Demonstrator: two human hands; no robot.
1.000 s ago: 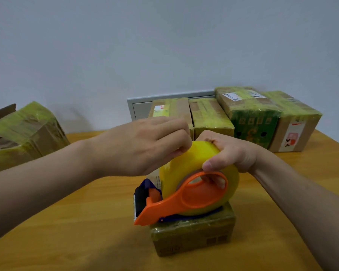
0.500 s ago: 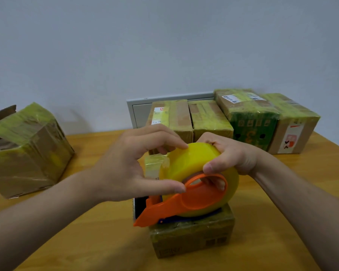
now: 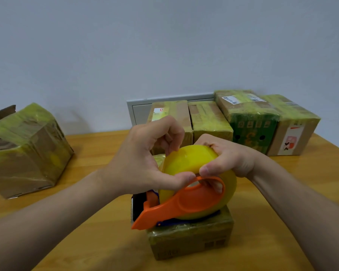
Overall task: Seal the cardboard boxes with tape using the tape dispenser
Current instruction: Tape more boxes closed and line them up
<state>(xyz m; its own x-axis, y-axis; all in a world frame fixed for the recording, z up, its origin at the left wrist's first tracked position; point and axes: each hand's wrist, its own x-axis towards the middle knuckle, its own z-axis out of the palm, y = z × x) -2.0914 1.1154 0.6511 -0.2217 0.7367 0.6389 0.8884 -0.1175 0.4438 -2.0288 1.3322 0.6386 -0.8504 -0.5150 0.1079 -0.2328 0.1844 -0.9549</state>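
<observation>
wooden table (image 3: 96, 149) carries taped boxes (image 3: 207, 118) before a pale wall (image 3: 164, 45).

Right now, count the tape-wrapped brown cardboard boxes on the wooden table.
6 boxes: large cardboard box at left, four-box row by the wall, small box under the orange tape dispenser. More may be hidden.

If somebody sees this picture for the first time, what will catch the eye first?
The orange tape dispenser with its bright yellow tape roll, standing on a small box at the centre front. Both hands are on it: the left hand curls over the roll, the right hand grips the handle. Behind, a row of taped boxes lines the wall.
</observation>
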